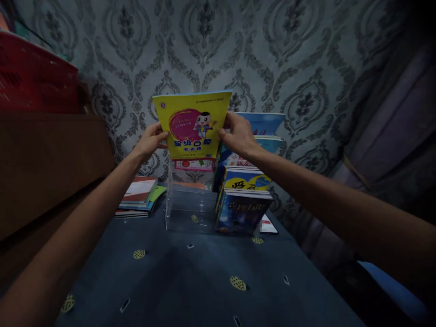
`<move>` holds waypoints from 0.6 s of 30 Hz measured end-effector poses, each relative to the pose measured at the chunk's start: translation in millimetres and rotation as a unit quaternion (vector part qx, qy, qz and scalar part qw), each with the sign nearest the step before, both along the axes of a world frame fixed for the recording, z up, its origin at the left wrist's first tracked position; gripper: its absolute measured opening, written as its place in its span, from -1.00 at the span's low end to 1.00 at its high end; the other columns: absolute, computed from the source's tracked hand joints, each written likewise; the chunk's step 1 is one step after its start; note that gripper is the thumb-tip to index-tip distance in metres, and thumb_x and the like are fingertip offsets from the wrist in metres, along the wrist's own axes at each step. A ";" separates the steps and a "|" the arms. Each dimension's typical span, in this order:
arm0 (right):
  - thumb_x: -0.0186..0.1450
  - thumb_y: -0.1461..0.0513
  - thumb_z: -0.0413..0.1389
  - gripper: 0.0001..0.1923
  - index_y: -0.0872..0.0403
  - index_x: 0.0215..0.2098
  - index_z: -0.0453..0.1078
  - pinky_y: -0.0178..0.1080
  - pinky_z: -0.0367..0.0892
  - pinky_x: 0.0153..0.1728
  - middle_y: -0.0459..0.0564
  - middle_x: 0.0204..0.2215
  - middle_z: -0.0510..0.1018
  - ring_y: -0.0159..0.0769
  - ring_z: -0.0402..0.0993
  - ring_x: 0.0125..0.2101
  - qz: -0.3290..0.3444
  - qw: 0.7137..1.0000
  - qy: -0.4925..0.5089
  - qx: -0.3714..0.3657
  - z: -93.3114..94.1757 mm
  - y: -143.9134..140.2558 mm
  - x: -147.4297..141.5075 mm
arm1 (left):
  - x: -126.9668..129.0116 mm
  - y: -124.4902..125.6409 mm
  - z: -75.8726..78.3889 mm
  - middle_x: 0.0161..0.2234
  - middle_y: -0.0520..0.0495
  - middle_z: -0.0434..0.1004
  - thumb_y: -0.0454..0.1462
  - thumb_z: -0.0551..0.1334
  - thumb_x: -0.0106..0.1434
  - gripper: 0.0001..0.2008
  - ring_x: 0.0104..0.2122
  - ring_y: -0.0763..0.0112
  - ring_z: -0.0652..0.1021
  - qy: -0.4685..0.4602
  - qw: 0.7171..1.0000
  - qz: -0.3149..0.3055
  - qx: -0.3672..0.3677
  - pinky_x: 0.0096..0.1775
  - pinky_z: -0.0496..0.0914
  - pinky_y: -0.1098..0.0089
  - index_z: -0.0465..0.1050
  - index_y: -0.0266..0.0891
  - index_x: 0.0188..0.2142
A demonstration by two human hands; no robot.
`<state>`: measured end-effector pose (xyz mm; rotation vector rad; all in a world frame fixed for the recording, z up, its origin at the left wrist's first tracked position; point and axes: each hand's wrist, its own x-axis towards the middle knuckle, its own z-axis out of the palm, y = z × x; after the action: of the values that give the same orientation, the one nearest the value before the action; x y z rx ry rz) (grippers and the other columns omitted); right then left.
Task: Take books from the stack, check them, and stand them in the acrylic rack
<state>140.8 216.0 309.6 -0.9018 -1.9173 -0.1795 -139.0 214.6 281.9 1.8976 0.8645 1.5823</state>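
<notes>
Yellow workbook [192, 129] covers the back of the clear stand [190, 206] and part of the blue books [264, 131] behind it. Small print on its cover too blurred to read. Red crate [32, 75] cut by left edge. Both forearms run out of frame. Card [268, 225] by the book stack [243, 200] half hidden

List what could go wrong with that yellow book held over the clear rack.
1. The yellow book is held only at its side edges by the left hand and right hand; being thin, it may bend or slip.
2. The clear rack is hard to see, so the book may catch on a divider.
3. The upright books stand close by the right hand; a nudge might tip them.
</notes>
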 end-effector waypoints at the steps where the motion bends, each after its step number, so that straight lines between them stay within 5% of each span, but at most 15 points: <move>1: 0.30 0.18 0.08 -0.64 0.02 0.06 0.34 0.11 0.41 -0.04 0.11 -0.10 0.59 0.05 0.51 -0.08 -0.010 1.000 0.007 0.009 2.9 -2.0 -0.9 | 1.0 3.4 0.0 -0.26 -0.03 0.62 -0.20 0.31 0.11 -0.71 -0.22 0.24 0.60 0.003 1.000 0.002 -0.005 -0.30 0.53 0.33 0.45 -0.19 -0.16; 6: 0.35 0.17 0.02 -0.48 -0.03 0.27 0.12 0.23 0.31 0.09 0.18 0.14 0.43 0.18 0.32 0.16 -0.070 0.993 0.000 0.097 21.4 -15.3 -4.0 | 6.1 24.4 -3.4 -0.23 -0.07 0.57 -0.25 0.26 0.13 -0.75 -0.21 0.25 0.57 0.013 0.999 0.040 -0.020 -0.26 0.53 0.28 0.42 -0.21 -0.17; 10: 0.34 0.22 0.01 -0.47 -0.03 0.28 0.19 0.31 0.18 0.17 0.20 0.22 0.38 0.26 0.18 0.24 -0.111 0.983 -0.081 0.124 33.1 -14.1 -3.2 | 11.0 38.1 -11.0 -0.18 -0.07 0.55 -0.27 0.27 0.15 -0.72 -0.14 0.27 0.55 0.016 0.999 0.050 -0.014 -0.12 0.51 0.24 0.34 -0.20 -0.13; 18: 0.38 0.22 -0.08 -0.57 0.13 0.14 0.39 0.07 0.33 0.00 0.25 0.04 0.56 0.11 0.45 0.02 -0.153 0.968 -0.193 0.047 48.7 16.6 2.0 | 23.1 46.0 -24.7 0.08 -0.22 0.50 -0.22 0.26 0.20 -0.61 0.03 0.13 0.53 -0.008 0.999 -0.007 -0.037 0.01 0.48 0.13 0.29 -0.24 0.01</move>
<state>142.8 232.5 358.3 -1.1602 -2.0878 -0.6676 -115.9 260.6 257.2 1.8324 0.8885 1.5345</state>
